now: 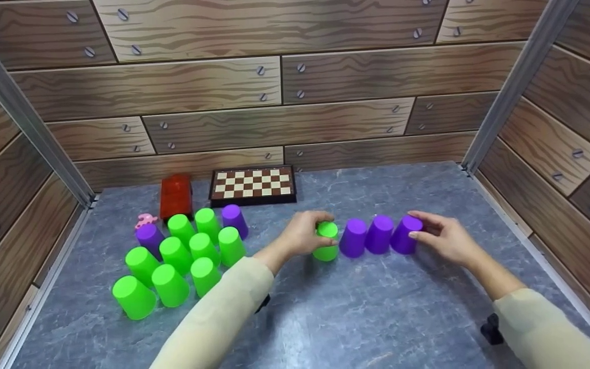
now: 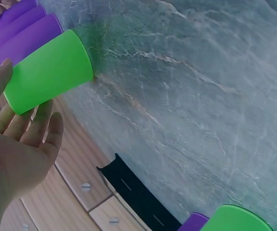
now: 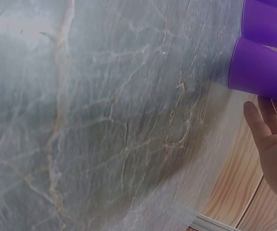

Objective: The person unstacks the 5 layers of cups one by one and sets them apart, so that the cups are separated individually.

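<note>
In the head view, three purple cups stand upside down in a row: a left one [image 1: 353, 238], a middle one [image 1: 379, 236] and a right one [image 1: 405, 237]. At the row's left end is an upside-down green cup [image 1: 325, 251]. My left hand [image 1: 302, 233] grips this green cup, thumb on the near side and fingers on the far side, as the left wrist view also shows on the green cup [image 2: 51, 72]. My right hand [image 1: 446, 238] holds the right purple cup near its top. In the right wrist view, fingers touch that purple cup [image 3: 261, 70]; its thumb is hidden there.
Several upside-down green cups [image 1: 170, 287] stand in rows at the left, with one purple cup [image 1: 234, 221] and another purple cup [image 1: 150, 240] behind. A chessboard [image 1: 252, 185], a red box [image 1: 176, 197] and a small pink object [image 1: 146, 220] lie near the back wall.
</note>
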{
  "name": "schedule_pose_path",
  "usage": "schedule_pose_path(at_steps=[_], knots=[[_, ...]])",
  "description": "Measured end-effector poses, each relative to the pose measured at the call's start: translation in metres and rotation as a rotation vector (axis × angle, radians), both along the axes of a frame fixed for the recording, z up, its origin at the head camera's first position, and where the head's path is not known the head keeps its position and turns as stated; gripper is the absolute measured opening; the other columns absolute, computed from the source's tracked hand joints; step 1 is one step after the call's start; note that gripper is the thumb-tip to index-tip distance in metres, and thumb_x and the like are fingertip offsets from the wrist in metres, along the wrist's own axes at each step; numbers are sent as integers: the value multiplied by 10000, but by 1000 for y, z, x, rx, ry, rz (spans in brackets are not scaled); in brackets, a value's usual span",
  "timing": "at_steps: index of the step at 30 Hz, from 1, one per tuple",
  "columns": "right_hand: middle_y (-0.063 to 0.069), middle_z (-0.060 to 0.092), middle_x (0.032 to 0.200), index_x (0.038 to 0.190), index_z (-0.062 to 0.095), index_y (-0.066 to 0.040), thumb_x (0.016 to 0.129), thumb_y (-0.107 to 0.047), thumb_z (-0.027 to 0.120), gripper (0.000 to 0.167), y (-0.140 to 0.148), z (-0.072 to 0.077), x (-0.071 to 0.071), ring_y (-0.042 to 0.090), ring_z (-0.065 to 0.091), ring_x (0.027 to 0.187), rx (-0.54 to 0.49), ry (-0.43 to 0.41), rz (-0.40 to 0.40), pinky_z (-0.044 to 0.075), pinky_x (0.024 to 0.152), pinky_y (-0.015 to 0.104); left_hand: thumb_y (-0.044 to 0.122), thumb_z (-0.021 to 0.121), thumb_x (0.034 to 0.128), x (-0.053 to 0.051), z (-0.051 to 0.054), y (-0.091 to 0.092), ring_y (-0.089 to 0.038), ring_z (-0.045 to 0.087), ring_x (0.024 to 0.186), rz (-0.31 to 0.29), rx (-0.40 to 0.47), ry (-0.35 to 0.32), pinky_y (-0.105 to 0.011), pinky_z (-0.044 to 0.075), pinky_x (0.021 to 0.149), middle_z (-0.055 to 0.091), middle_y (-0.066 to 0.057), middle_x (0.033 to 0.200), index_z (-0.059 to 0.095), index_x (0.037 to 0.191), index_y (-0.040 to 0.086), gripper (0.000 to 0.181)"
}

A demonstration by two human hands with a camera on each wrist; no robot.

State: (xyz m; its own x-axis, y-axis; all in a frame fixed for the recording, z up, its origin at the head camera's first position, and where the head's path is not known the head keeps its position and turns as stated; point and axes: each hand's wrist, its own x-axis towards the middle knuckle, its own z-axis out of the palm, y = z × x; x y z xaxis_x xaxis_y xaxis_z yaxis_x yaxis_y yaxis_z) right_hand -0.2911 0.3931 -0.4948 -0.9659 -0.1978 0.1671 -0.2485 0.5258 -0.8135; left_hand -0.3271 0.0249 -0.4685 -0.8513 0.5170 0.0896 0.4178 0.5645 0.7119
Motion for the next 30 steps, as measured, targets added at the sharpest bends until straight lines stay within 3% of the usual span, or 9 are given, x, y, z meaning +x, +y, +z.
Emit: schedule_pose_path(at_steps=[9, 15, 22, 30], knots=[[323, 623, 1383, 1469, 570, 61, 986, -97, 764, 544, -2, 1, 0, 457, 639, 1246, 10, 7, -1, 512, 956, 134, 164, 872, 894, 12, 20, -36, -243, 690, 1140, -31, -11, -14, -330, 568, 996, 708, -116, 1343, 658, 1411, 22, 577], [322, 622, 1388, 1475, 567, 55, 997, -128, 759, 547, 1, 1, 1, 422, 646, 1241, 25, 2, -4, 517, 948, 133, 116, 854, 895, 19, 35, -66, -284, 684, 1143, -73, -16, 10, -417, 565, 1026, 705, -154, 1334, 657, 1392, -22, 552], [316, 623, 1392, 1476, 567, 56, 1004, -141, 755, 545, 3, -1, 0, 424, 643, 1239, 44, 7, -3, 515, 943, 126, 130, 870, 883, 28, 45, -97, -282, 698, 1148, -91, -49, 64, -431, 578, 1005, 721, -146, 1308, 692, 1357, -5, 524], [331, 614, 1392, 1481, 562, 53, 1000, -140, 758, 554, 0, 1, -2, 460, 644, 1238, 52, 9, 1, 517, 939, 130, 150, 885, 876, 37, 51, -126, -247, 701, 1100, -77, -64, 51, -450, 591, 972, 745, -95, 1246, 726, 1309, 28, 476]])
